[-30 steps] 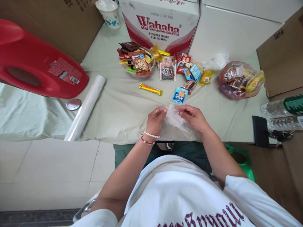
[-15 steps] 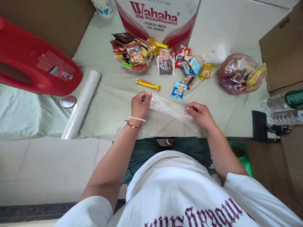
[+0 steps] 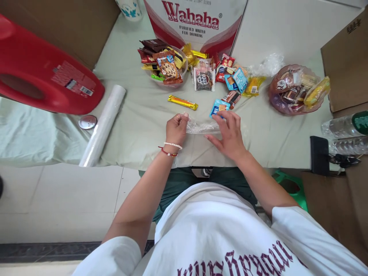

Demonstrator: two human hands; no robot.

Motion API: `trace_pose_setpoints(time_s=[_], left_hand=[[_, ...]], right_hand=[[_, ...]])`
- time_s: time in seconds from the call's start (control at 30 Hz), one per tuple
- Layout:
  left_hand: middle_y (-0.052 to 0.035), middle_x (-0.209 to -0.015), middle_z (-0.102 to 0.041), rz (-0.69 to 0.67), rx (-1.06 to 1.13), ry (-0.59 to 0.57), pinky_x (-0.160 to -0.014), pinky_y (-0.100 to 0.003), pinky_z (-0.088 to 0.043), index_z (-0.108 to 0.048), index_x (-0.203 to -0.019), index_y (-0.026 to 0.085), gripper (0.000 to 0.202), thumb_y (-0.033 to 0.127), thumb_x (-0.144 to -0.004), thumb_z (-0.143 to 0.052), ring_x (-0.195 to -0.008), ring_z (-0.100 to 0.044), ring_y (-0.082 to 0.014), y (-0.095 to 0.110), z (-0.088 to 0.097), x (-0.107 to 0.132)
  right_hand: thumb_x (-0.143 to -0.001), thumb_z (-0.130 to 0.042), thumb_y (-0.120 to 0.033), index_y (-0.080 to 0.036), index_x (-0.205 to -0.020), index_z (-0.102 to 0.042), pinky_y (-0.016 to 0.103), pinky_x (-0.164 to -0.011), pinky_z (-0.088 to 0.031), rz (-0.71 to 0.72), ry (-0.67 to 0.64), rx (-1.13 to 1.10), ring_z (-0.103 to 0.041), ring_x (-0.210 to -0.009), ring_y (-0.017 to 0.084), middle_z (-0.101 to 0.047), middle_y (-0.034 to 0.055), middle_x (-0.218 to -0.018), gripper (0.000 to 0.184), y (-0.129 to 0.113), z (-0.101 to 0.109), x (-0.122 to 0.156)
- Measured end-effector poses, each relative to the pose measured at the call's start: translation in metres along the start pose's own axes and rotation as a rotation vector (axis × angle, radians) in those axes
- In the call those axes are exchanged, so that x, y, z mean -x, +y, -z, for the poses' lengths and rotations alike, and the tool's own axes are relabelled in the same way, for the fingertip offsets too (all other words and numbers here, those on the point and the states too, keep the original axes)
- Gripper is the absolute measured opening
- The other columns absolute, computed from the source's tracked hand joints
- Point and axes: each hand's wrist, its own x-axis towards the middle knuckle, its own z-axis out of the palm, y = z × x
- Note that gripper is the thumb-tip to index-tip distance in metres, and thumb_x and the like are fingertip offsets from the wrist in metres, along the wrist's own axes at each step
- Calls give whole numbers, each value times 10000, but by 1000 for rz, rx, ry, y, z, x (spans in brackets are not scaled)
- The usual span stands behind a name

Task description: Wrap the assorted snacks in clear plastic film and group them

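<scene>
My left hand (image 3: 176, 128) pinches one end of a crumpled strip of clear plastic wrap (image 3: 201, 127) just above the pale green tablecloth (image 3: 138, 126). My right hand (image 3: 228, 134) lies over the other end with its fingers stretched out and spread, pressing the wrap down. A small blue snack packet (image 3: 219, 107) lies just beyond the right fingertips. A long orange snack bar (image 3: 182, 102) lies a little beyond the left hand.
A roll of plastic wrap (image 3: 102, 124) and a small metal lid (image 3: 87, 122) lie at the left beside a red plastic container (image 3: 43, 76). Two snack-filled bowls (image 3: 165, 65) (image 3: 297, 94), loose packets, a Wahaha box (image 3: 195, 23), bottles (image 3: 345, 132) and cardboard boxes ring the work area.
The wrap, bunched between both hands a second ago, was stretched wide, then brought down to the cloth. My right hand let go of its pinch and now lies flat on it.
</scene>
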Motion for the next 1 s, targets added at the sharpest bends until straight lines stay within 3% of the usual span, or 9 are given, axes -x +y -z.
trace_pose_setpoints(time_s=[0.13,0.23,0.33,0.4,0.5,0.63,0.77,0.87,1.0], left_hand=[[30,-649,-475,15,84,-13,-608,-263,-324,-629,-745,206,433,610,-877,-713,-625,-386,-128,8,4,4],[43,-671,-496,144,223,-147,-573,-255,-303,-681,-861,215,407,579,-763,-833,-599,-402,-119,16,13,7],[81,-600,-413,245,196,-426,-548,-241,-266,-737,-903,203,404,390,-616,-949,-548,-363,-94,18,26,6],[94,-562,-379,250,144,-494,-543,-234,-272,-762,-869,188,372,308,-578,-959,-535,-354,-82,17,34,4],[46,-613,-548,228,151,-410,-563,-229,-355,-770,-791,165,341,331,-569,-970,-592,-458,-90,14,43,-1],[-22,-801,-712,320,386,-344,-671,-263,-532,-708,-761,180,415,403,-558,-994,-740,-644,-146,17,45,-2],[5,-845,-699,451,653,-209,-702,-292,-605,-630,-898,214,482,376,-609,-980,-811,-729,-175,20,44,3],[38,-862,-667,445,678,0,-705,-271,-603,-566,-976,237,542,373,-639,-967,-811,-735,-152,20,45,9],[-34,-1098,-668,476,624,87,-827,-365,-626,-538,-1065,269,585,545,-706,-908,-1075,-720,-218,23,35,35]], right_hand=[[-1013,-599,-477,-244,-1111,-747,597,-1154,-370,71,-190,-33,-493,-1340,373,-678,131,-1223,293,11,-11,-29],[-1029,-562,-451,-231,-956,-756,476,-1001,-501,35,-249,-197,-623,-1090,286,-701,104,-1071,303,21,-6,-38],[-953,-666,-552,-229,-903,-741,366,-785,-543,-185,-164,-430,-614,-818,202,-671,50,-901,336,28,5,-34],[-880,-735,-615,-221,-840,-710,301,-610,-493,-403,-146,-604,-520,-629,146,-588,-5,-719,398,32,10,-28],[-745,-839,-667,-206,-755,-659,241,-461,-386,-656,-205,-870,-408,-509,98,-497,-50,-588,495,34,13,-19],[-642,-925,-626,-195,-766,-668,211,-427,-373,-807,-221,-1120,-453,-502,88,-560,-46,-598,516,23,6,-12],[-674,-925,-582,-197,-919,-733,228,-510,-492,-874,-153,-1299,-603,-589,114,-715,8,-760,495,5,-3,-7],[-721,-907,-543,-208,-1017,-765,236,-517,-523,-914,-100,-1349,-645,-624,126,-773,37,-886,469,-3,-8,-5],[-746,-898,-490,-247,-1084,-770,239,-488,-539,-977,9,-1407,-682,-635,138,-803,45,-1007,435,-7,-14,-8]])
